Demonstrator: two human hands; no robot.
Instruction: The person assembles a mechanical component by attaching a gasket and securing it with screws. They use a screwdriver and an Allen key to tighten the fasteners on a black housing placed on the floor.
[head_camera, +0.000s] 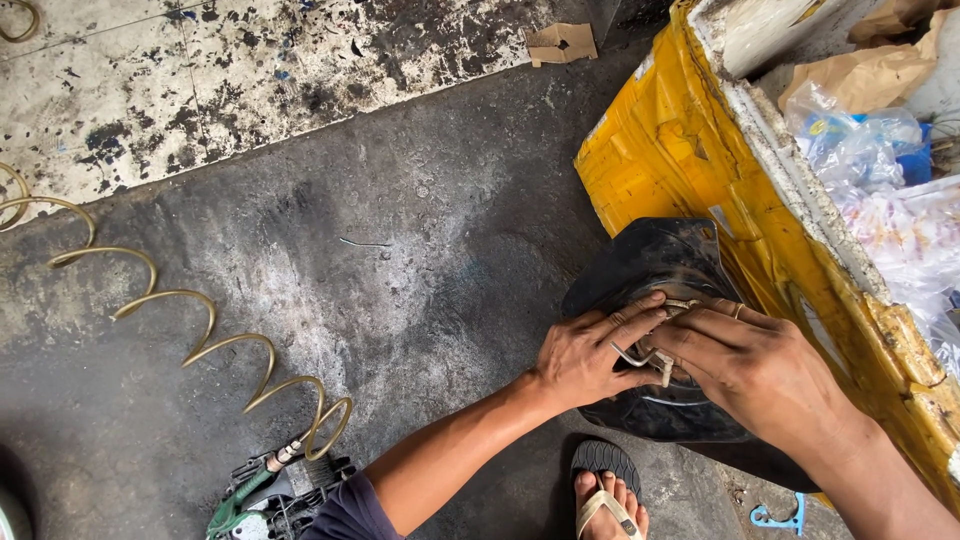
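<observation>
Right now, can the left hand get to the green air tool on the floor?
Probably yes: the left hand rests on the black tyre, and bare floor lies between it and the green air tool.

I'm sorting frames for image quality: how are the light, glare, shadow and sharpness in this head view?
Head view: soft, even daylight; the left hand and right hand on the black tyre look sharp, with no motion blur. Faint sheen on the dark floor and the clear plastic bags, nothing blown out. The only deep shadow lies beneath the tyre. The coiled hose stays crisp.
</observation>
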